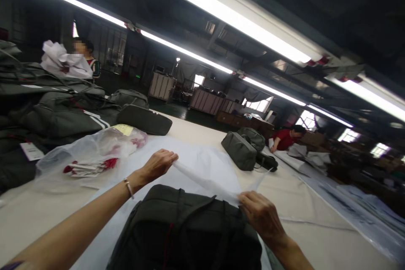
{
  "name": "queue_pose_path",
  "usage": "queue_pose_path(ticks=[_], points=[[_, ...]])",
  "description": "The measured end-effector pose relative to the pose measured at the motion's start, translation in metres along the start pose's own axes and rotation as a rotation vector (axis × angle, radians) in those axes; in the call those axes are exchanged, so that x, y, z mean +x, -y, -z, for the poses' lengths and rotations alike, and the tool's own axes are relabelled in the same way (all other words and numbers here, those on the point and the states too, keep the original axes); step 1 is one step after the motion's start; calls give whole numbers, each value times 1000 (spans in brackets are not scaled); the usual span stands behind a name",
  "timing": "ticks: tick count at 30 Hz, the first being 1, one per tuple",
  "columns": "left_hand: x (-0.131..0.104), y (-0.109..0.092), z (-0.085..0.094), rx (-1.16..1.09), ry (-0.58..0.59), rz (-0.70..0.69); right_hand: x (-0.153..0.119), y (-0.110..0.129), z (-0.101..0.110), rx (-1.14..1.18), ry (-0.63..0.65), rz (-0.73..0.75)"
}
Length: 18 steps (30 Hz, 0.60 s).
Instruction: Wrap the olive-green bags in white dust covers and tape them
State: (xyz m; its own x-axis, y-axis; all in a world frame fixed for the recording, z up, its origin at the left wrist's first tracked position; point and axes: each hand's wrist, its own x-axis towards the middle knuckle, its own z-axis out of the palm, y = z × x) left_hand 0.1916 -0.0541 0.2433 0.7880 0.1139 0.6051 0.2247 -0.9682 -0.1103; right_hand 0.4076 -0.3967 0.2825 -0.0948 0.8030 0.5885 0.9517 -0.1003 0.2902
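Observation:
My left hand (pixel 160 163) pinches one corner of a thin, translucent white sheet (pixel 202 181) beyond the bag. The same sheet's edge runs slanting down to my right hand (pixel 261 209), whose fingers are closed on it. Just below both hands a dark grey-green bag (pixel 190 232) with handle straps and a thin red cord fills the bottom middle. Pale sheet material (pixel 193 152) also lies flat on the table behind the bag. The bag's lower part is cut off by the frame.
Dark bags (pixel 63 114) are piled at the left. Beside them lies a clear plastic bag (pixel 95 152) with red-and-white tags. More bags (pixel 240 149) stand on the table (pixel 186 128) at right. A co-worker in red (pixel 284 138) is farther right, another person (pixel 94 66) at far left.

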Motion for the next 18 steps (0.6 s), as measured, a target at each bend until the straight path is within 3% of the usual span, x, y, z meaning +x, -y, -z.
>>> queue_pose_path(ticks=[4,7,12,15,18], points=[[-56,-10,57,102,-126,-178,-26,9,5,-6,-2,-27],[-99,-27,76,94,-175,-277,-50,24,3,-4,-16,-52],[-143,-41,62,36,-206,-193,-75,43,-8,-16,-69,-152],[-147,-34,48,129,-226,-98,-83,45,-16,-40,-84,-200],[-144,-20,45,188,-242,-73,-85,42,-21,-23,-82,-236]])
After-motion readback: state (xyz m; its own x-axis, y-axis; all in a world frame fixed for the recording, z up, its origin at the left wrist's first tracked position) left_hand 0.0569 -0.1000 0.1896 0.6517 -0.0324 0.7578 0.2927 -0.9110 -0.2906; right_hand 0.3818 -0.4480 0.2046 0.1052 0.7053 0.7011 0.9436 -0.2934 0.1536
